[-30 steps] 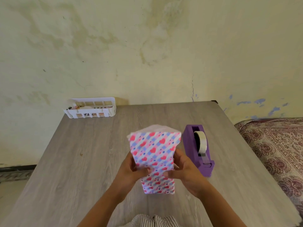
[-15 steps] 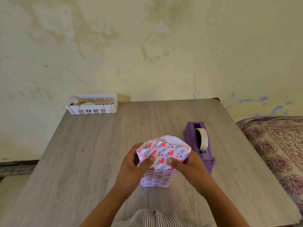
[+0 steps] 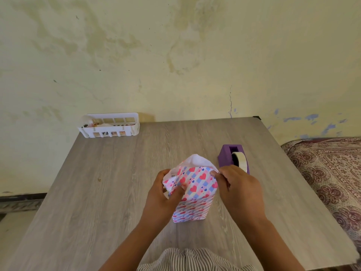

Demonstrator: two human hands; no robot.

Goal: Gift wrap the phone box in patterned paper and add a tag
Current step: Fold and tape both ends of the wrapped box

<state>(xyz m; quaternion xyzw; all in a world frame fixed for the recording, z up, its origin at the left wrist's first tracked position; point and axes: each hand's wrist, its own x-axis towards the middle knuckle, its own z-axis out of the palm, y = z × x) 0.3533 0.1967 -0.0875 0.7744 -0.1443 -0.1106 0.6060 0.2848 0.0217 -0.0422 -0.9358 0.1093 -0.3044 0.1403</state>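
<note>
Several items, perhaps paper scraps, fill white basket [image 3: 109,125] on table [image 3: 97,182].

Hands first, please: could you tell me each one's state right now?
Left hand: pinching the wrapped box's top paper fold.
Right hand: pinching the fold's right corner.

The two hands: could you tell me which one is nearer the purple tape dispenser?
The right hand; it pinches the wrapped box just before the tape dispenser.
</note>
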